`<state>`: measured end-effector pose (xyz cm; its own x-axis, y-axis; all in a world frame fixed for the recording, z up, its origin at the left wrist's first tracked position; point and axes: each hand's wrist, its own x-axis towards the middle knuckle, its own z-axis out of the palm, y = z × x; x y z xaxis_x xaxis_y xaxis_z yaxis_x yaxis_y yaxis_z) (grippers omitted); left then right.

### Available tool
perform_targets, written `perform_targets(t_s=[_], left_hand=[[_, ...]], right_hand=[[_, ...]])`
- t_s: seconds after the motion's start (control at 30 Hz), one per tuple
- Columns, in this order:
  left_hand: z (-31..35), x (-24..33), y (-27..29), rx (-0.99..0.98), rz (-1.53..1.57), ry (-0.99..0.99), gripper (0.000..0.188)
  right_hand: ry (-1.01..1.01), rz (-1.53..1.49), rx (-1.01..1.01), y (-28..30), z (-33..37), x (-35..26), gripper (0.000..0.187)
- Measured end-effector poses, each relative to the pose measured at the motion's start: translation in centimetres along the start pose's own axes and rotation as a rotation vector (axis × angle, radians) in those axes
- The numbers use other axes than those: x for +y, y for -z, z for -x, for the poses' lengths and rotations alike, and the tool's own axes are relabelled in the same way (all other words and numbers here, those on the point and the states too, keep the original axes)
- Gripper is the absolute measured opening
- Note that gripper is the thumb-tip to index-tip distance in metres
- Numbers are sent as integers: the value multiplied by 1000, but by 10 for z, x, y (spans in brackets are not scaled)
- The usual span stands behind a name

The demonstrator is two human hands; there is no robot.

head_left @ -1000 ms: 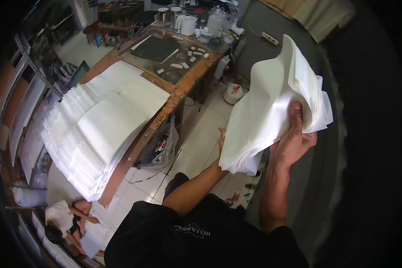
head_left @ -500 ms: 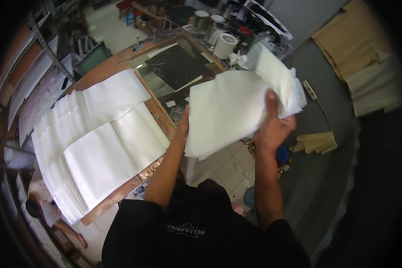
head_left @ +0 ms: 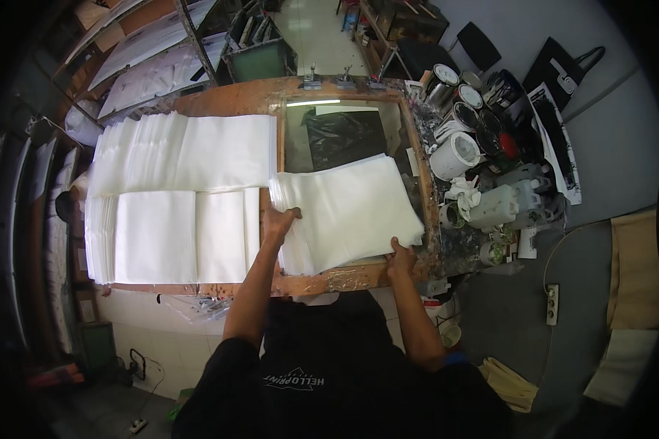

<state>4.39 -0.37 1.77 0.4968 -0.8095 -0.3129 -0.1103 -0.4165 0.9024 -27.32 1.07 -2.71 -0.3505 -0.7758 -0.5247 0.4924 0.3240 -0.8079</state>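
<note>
Left hand (head_left: 280, 222) and right hand (head_left: 401, 256) pinching opposite edges of white sheet stack (head_left: 348, 208): light, floppy, slippery; best gripped at edges, supported beneath.

We see a stack of white sheets (head_left: 351, 212), thin and matt like soft cloth or paper, lying over a glossy glass pane (head_left: 340, 132) that mirrors a light. Around the pane runs a worn wooden frame (head_left: 344, 278), rough and paint-smeared. Left of the pane, more white sheets (head_left: 176, 197) look equally matt and smooth. Right of the pane stand shiny metal tins (head_left: 458, 117) and a dull white plastic bucket (head_left: 454, 155).
</note>
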Motion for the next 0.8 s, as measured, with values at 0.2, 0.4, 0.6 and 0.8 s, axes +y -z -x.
perform_targets(t_s=[0.2, 0.4, 0.6, 0.8], left_hand=[[-15, -26, 24, -162, 314, 281, 83], [-25, -10, -33, 138, -270, -43, 79], [37, 42, -25, 292, -116, -176, 73], [83, 56, -1, 255, 61, -411, 121]], right_hand=[[-274, 132, -664, 23, -85, -82, 59], [8, 1148, -535, -52, -200, -77, 62], [586, 1047, -463, -75, -73, -105, 43], [552, 538, -569, -56, -25, -147, 32]])
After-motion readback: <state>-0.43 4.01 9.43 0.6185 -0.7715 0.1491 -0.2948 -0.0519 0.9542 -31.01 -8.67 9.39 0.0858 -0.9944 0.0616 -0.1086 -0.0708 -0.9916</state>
